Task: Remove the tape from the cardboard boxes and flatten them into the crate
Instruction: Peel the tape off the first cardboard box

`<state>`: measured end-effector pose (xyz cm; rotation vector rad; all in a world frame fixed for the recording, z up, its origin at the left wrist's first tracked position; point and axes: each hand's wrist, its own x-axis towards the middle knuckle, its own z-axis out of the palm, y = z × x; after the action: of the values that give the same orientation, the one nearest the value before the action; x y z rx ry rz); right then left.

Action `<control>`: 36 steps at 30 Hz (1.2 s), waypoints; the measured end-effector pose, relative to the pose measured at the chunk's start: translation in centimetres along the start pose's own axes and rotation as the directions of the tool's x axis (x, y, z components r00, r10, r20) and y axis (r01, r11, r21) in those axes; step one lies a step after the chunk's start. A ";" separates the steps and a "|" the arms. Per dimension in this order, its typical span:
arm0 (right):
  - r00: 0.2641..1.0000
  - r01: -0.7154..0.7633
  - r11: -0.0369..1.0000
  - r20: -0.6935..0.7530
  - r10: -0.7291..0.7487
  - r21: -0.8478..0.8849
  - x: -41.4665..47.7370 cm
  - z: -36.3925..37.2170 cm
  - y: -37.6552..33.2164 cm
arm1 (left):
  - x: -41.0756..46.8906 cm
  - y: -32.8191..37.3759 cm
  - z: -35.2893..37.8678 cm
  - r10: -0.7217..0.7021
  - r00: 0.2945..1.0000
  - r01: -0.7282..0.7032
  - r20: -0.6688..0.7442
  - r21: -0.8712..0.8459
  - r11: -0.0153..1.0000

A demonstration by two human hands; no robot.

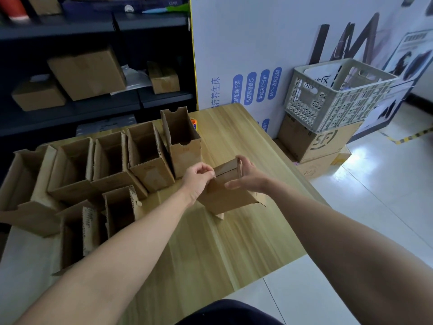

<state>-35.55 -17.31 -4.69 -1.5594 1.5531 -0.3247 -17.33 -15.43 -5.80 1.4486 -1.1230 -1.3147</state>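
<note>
A small cardboard box (230, 195) is held tilted over the middle of the wooden tabletop (234, 249), its lowest flap down at the surface, though whether it touches is unclear. The left hand (199, 179) has its fingers curled, and thumb and fingertips pinch at the box's upper left edge; whatever lies between them is too small to make out. The right hand (248, 178) grips the box's far right end, fingers hooked over the top and thumb lying across the near face. Just beyond the left hand stands a tall box (184, 143), open at the top with a notch cut in its rim, and an orange and blue roll (194, 124) peeks out behind it. Left of that, a cluster of open boxes (110, 165) crowds the left side of the tabletop, upright with their flaps raised, reaching from the far edge to the near left. At the far right, well apart from the hands, the pale grey lattice crate (337, 99) sits on two stacked cartons (316, 143) on the glossy tiled floor (375, 207), against a white panel (257, 43) printed with blue labels. At the far left a dark shelf (152, 99) carries more closed cardboard boxes.
</note>
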 end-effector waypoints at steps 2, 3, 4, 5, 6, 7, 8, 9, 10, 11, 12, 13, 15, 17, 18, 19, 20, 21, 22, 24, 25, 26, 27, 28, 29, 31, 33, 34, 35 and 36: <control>0.999 -0.031 0.997 -0.024 0.029 -0.071 0.1 -0.8 -0.1 | 0.0 -0.3 0.5 0.029 0.999 -0.025 -0.038 0.103 0.994; 0.999 -0.049 0.989 -0.026 0.045 -0.143 0.1 -1.2 -0.3 | 0.0 -0.5 0.7 0.056 0.997 -0.044 -0.058 0.194 0.980; 0.998 -0.070 0.971 -0.020 0.067 -0.228 0.1 -1.5 -0.4 | 0.1 -0.7 0.9 0.081 0.995 -0.060 -0.063 0.282 0.957; 0.996 -0.093 0.942 -0.012 0.094 -0.323 0.0 -1.8 -0.6 | 0.1 -0.8 1.1 0.097 0.994 -0.074 -0.051 0.343 0.936; 0.993 -0.111 0.896 -0.007 0.120 -0.429 0.0 -2.1 -0.8 | 0.1 -0.8 1.4 0.102 0.994 -0.084 -0.027 0.373 0.924; 0.990 -0.121 0.837 -0.007 0.139 -0.534 -0.1 -2.3 -1.0 | 0.1 -0.8 1.8 0.096 0.995 -0.087 -0.003 0.386 0.918; 0.990 -0.119 0.773 -0.013 0.141 -0.623 -0.3 -2.4 -1.1 | 0.1 -0.7 2.1 0.089 0.996 -0.087 0.013 0.396 0.914; 0.992 -0.103 0.719 -0.021 0.122 -0.687 -0.4 -2.4 -1.1 | 0.1 -0.7 2.5 0.085 0.996 -0.085 0.019 0.409 0.909; 0.996 -0.076 0.686 -0.023 0.087 -0.724 -0.4 -2.4 -0.9 | 0.1 -0.8 2.9 0.087 0.996 -0.087 0.020 0.427 0.900; 0.998 -0.046 0.674 -0.014 0.053 -0.737 -0.4 -2.3 -0.6 | 0.2 -0.9 3.3 0.093 0.995 -0.095 0.026 0.446 0.890; 0.999 -0.024 0.678 0.000 0.035 -0.735 -0.4 -2.1 -0.1 | 0.2 -1.0 3.6 0.097 0.995 -0.103 0.037 0.462 0.881; 0.999 -0.011 0.683 0.012 0.029 -0.730 -0.6 -2.1 0.4 | 0.1 -1.0 4.0 0.095 0.994 -0.107 0.048 0.471 0.876; 0.999 -0.005 0.686 0.032 0.041 -0.728 -0.9 -2.1 1.6 | 0.0 -1.1 4.6 0.068 0.997 -0.083 0.048 0.471 0.878; 0.996 -0.018 0.691 0.047 0.076 -0.723 -1.3 -1.8 3.1 | -0.1 -1.1 4.8 0.045 0.999 -0.028 -0.026 0.462 0.887; 0.995 -0.025 0.691 0.052 0.090 -0.723 -1.5 -1.5 3.9 | 0.0 -1.2 4.7 0.033 0.996 0.006 -0.078 0.458 0.889; 0.994 -0.031 0.696 0.052 0.099 -0.717 -1.6 -1.0 4.6 | 0.0 -1.3 4.4 0.016 0.993 0.041 -0.121 0.455 0.890; 0.994 -0.035 0.712 0.051 0.099 -0.701 -1.8 -0.3 5.3 | 0.1 -1.5 3.9 -0.008 0.990 0.071 -0.141 0.453 0.888; 0.995 -0.032 0.739 0.049 0.087 -0.672 -1.9 0.4 5.8 | 0.1 -1.8 3.5 -0.034 0.990 0.094 -0.137 0.457 0.885; 0.996 -0.019 0.772 0.052 0.068 -0.635 -1.9 1.0 5.9 | 0.2 -2.0 3.1 -0.058 0.991 0.106 -0.118 0.461 0.881; 0.995 0.011 0.823 0.088 0.048 -0.568 -1.5 2.0 5.4 | 0.2 -2.4 2.7 -0.068 0.994 0.102 -0.088 0.471 0.876; 0.993 0.027 0.828 0.111 0.043 -0.561 -1.2 2.4 4.9 | 0.2 -2.4 2.7 -0.055 0.995 0.088 -0.083 0.480 0.873; 0.990 0.033 0.823 0.130 0.050 -0.567 -1.0 2.6 4.4 | 0.3 -2.4 2.8 -0.043 0.996 0.076 -0.079 0.486 0.871; 0.987 0.030 0.817 0.144 0.065 -0.576 -0.8 2.9 4.0 | 0.3 -2.5 3.0 -0.043 0.996 0.073 -0.072 0.482 0.873; 0.985 0.026 0.811 0.152 0.079 -0.585 -0.7 3.2 3.7 | 0.4 -2.5 3.1 -0.052 0.997 0.076 -0.064 0.465 0.882; 0.984 0.022 0.811 0.156 0.086 -0.584 -0.6 3.4 3.5 | 0.3 -2.6 3.2 -0.063 0.996 0.083 -0.059 0.445 0.891; 0.985 0.011 0.830 0.150 0.087 -0.558 -0.6 3.8 3.3 | 0.3 -2.7 3.3 -0.068 0.996 0.089 -0.064 0.420 0.903; 0.991 0.015 0.829 0.116 0.060 -0.559 -0.6 4.2 2.9 | 0.4 -2.8 3.1 -0.068 0.995 0.091 -0.072 0.389 0.917; 0.996 0.018 0.811 0.085 0.039 -0.585 -0.7 4.4 2.6 | 0.5 -2.7 3.0 -0.076 0.994 0.098 -0.074 0.359 0.928; 0.999 0.017 0.785 0.050 0.018 -0.620 -0.7 4.7 2.5 | 0.5 -2.6 2.9 -0.097 0.993 0.115 -0.070 0.320 0.941; 1.000 0.012 0.761 0.018 0.000 -0.649 -0.7 5.0 2.3 | 0.5 -2.4 2.9 -0.129 0.990 0.140 -0.059 0.274 0.951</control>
<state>-33.68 -14.30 -8.93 -2.0821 1.7501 0.2723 -20.03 -15.41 -8.49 1.7769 -1.2378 -1.2496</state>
